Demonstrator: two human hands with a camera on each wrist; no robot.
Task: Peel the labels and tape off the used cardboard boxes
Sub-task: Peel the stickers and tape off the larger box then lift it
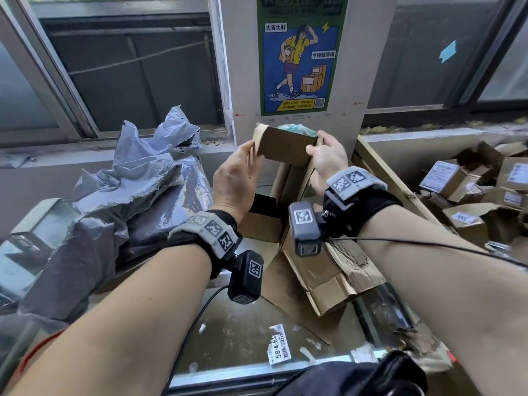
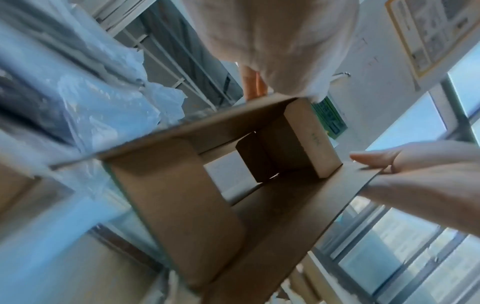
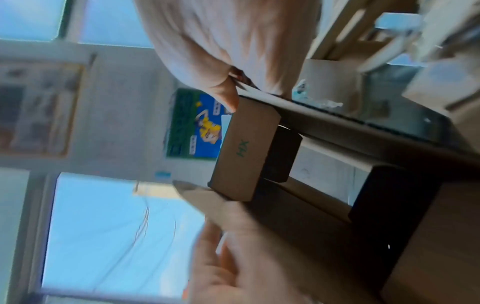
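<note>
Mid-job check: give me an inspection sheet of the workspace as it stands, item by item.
Surface: glass-topped counter with stuck label scraps.
Job's things: open cardboard box held up between both hands, its flaps open; green tape remnant at its top edge; flattened torn cardboard below.
Clutter: grey plastic mailer bags heaped at left; pile of labelled boxes at right.
Grippers: left hand holds the box's left side; right hand grips its right edge, thumb in front.
Cables: black cables run from both wrist cameras.
Surroundings: windows, poster on the pillar.
</note>
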